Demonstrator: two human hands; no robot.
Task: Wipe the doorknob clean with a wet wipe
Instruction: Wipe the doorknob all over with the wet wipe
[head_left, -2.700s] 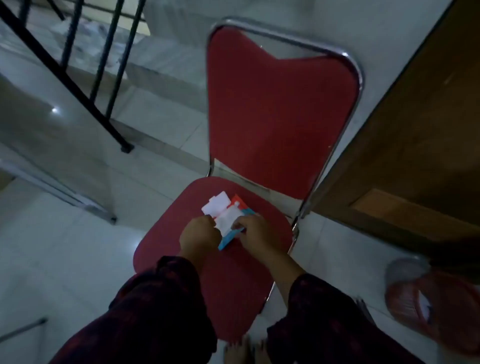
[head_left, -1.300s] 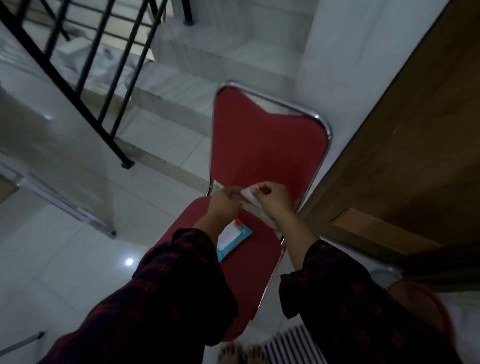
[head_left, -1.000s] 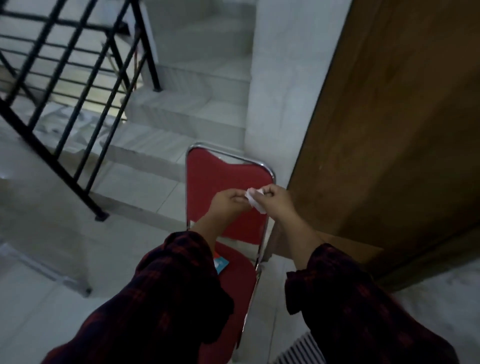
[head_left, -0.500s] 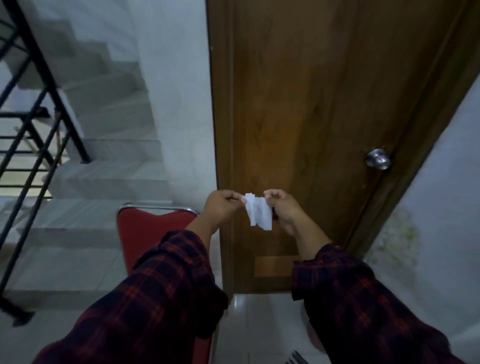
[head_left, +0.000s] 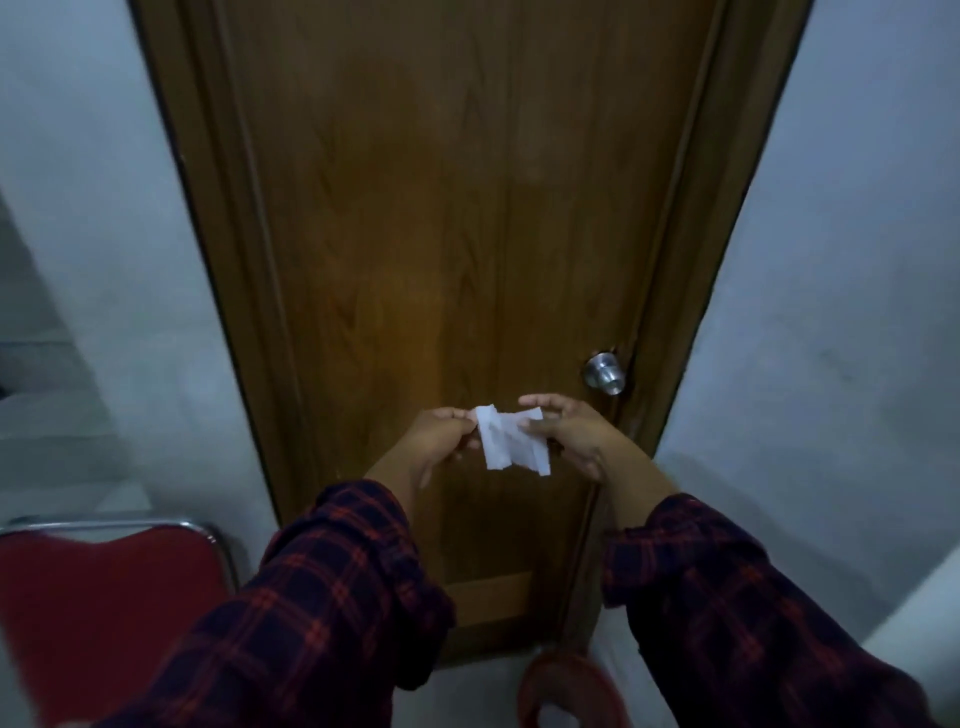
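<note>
Head view looks forward and slightly down at a brown wooden door (head_left: 441, 234) set between pale walls, with both hands raised in front of its lower half. A white wet wipe (head_left: 511, 441) is stretched between them, partly unfolded and creased, its upper edge running roughly left to right between the two sets of fingertips while the loose lower part hangs down in uneven folds (the right-hand corner droops lowest). Its long axis lies about horizontal, tipped a little down toward the right. The left hand (head_left: 441, 441) pinches the wipe's upper left corner between thumb and curled fingers; the right hand (head_left: 566, 434) grips the right side, thumb on the near face, with its other fingers extended behind the sheet. The doorknob (head_left: 604, 373) sits on the door's right edge, just above and to the right of the right hand and apart from it. It is a round, shiny silver metal knob on a circular base plate, its axis pointing straight out of the door toward the camera, with a bright highlight on its face. Neither wipe nor hand touches it. Both forearms wear dark plaid sleeves with red lines. A red padded chair (head_left: 109, 613) with a chrome frame stands at lower left beside the door frame.
</note>
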